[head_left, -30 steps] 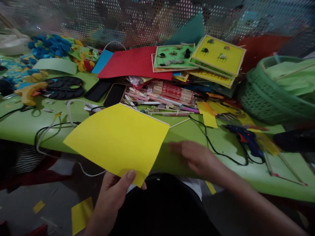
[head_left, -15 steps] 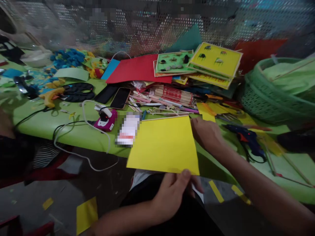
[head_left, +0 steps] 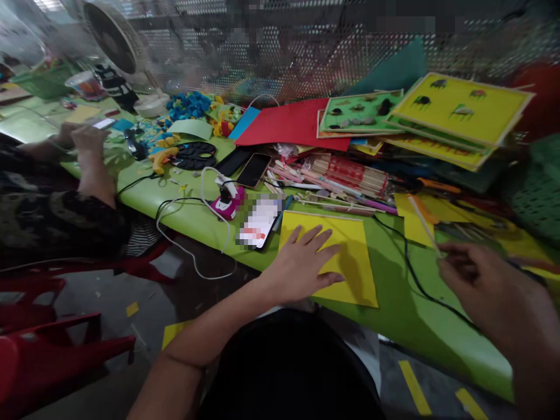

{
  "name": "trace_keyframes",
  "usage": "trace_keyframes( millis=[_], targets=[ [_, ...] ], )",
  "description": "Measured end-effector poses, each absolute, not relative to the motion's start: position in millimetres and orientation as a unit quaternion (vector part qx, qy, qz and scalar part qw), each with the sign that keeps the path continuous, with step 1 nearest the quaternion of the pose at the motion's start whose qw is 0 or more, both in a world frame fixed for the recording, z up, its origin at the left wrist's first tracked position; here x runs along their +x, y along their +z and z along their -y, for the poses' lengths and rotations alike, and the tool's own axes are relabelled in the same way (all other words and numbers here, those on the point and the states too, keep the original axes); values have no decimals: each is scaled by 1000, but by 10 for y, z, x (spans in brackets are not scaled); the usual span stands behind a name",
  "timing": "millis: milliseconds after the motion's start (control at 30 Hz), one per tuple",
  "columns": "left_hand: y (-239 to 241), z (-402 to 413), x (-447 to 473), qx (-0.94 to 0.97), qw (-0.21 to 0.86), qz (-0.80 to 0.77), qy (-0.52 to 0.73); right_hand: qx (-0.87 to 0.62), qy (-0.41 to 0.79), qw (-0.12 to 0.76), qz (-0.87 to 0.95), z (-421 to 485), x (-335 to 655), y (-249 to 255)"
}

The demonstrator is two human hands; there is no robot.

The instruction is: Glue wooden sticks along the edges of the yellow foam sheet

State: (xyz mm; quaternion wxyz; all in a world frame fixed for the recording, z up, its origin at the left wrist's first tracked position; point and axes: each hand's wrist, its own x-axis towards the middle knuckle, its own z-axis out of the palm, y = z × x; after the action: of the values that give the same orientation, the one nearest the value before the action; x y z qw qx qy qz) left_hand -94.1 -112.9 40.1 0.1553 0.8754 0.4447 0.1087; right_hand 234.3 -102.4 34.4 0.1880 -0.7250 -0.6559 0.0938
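My left hand lies with spread fingers on a yellow sheet of card at the front edge of the green table. Along the sheet's far edge runs a thin pale stick. Off to the right, my right hand is raised over the table, pinching another thin wooden stick that points up and away. A black cord runs between the sheet and my right hand. Left of the sheet lies a lit phone, its screen blurred out.
Sticks and pens crowd behind the sheet. Framed yellow boards are stacked behind on the right, beside red card. A pink power adapter trails a white cable. Another person's hands are at the left, near a fan.
The yellow sheet has gone from being held at its near edge to lying under my flattened left hand. My right hand has moved right and now holds a stick. The view has swung left.
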Motion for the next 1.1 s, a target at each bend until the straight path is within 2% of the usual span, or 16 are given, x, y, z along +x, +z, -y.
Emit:
trace_keyframes(
  millis=[133, 267, 500, 633, 933, 1100],
  targets=[
    [163, 1241, -904, 889, 99, -442, 61, -741, 140, 196, 626, 1260, 2346, 281],
    [158, 1372, -683, 886, 62, -455, 63, -719, 151, 221, 641, 1363, 2369, 226],
    [274, 1250, -611, 876, 83, -473, 48, -669, 128, 239, 692, 1352, 2375, 250],
    [215, 1087, -815, 880, 61, -461, 96, -638, 137, 255, 714, 1307, 2367, 194],
    [193, 1190, -928, 860, 66, -503, 57, -592, 131, 215, 765, 1053, 2128, 348],
    [190, 1117, -954, 861, 84, -495, 82, -537, 82, 187, 818, 759, 1877, 367]
  ],
)
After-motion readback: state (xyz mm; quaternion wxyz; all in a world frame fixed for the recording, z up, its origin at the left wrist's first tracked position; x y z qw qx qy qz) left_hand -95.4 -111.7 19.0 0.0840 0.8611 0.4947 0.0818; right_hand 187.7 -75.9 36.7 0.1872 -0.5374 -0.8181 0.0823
